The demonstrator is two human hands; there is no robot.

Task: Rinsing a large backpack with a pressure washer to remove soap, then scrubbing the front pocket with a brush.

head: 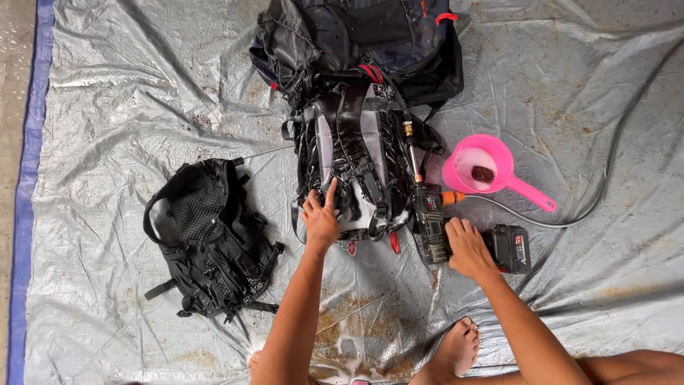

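Right, your left hand (320,219) lies flat with fingers spread on the wet black-and-grey backpack (354,153), pressing it down and gripping nothing. Your right hand (467,247) is wrapped around the cordless spray gun (436,227), its lance pointing up along the pack's right side. The pack lies mid-tarp (128,93), straps up, between the small black backpack (206,242) and the pink scoop (483,170).

Risks, as I judge them: the tarp looks wet and soapy near your foot (456,349), so you could slip. The hose (570,214) runs close to the scoop, and a tug could tip it. Spray could reach the battery (509,247).

I can't make out the trigger finger, the nozzle tip against the straps, or the dark lump in the scoop. The third bag (370,36) is cut off at the top.
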